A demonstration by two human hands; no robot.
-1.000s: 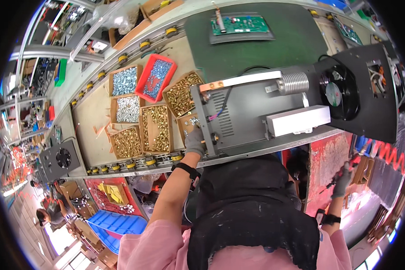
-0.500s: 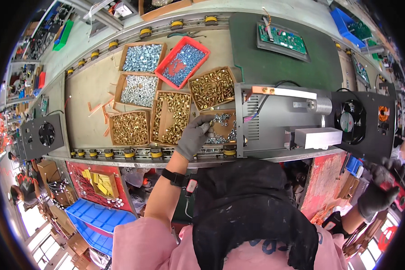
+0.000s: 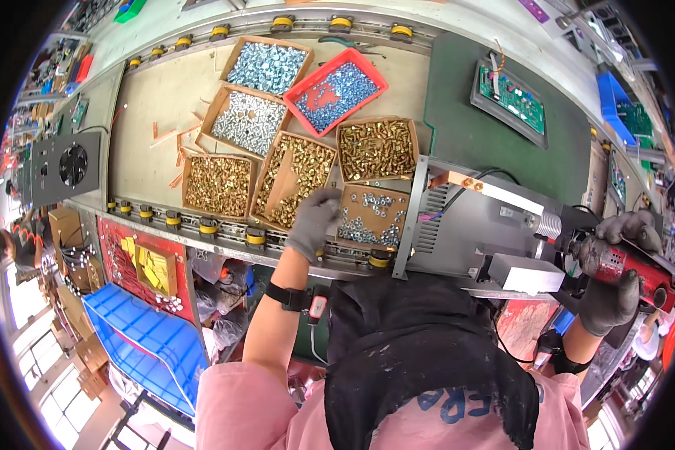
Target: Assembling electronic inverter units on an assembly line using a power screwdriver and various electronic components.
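Note:
My left hand (image 3: 313, 223), in a grey glove, hovers between a box of brass-coloured bolts (image 3: 316, 159) and a cardboard box of silver nuts (image 3: 381, 211). Its fingers are pinched together; whatever lies between the fingertips is too small to name. On the far right, my gloved right hand (image 3: 610, 306) wraps round a red and black power driver (image 3: 615, 264). The driver's front end points left, at the right end of a grey metal chassis (image 3: 457, 240). On that chassis are a copper bar (image 3: 457, 180), a ribbed silver cylinder (image 3: 546, 225) and a white block (image 3: 525, 272).
More boxes of brass-coloured bolts (image 3: 219, 184) and silver fasteners (image 3: 247, 120) stand left, with a red tray (image 3: 375, 79) of bluish fasteners. A green circuit board (image 3: 514, 101) lies on a dark green mat (image 3: 450, 97). Rollers (image 3: 256, 237) line the bench edge. A blue crate (image 3: 146, 337) sits below left.
My right hand has come up and inward with the red driver to the chassis's right end. My left hand has drawn back from over the nut box. The view has shifted.

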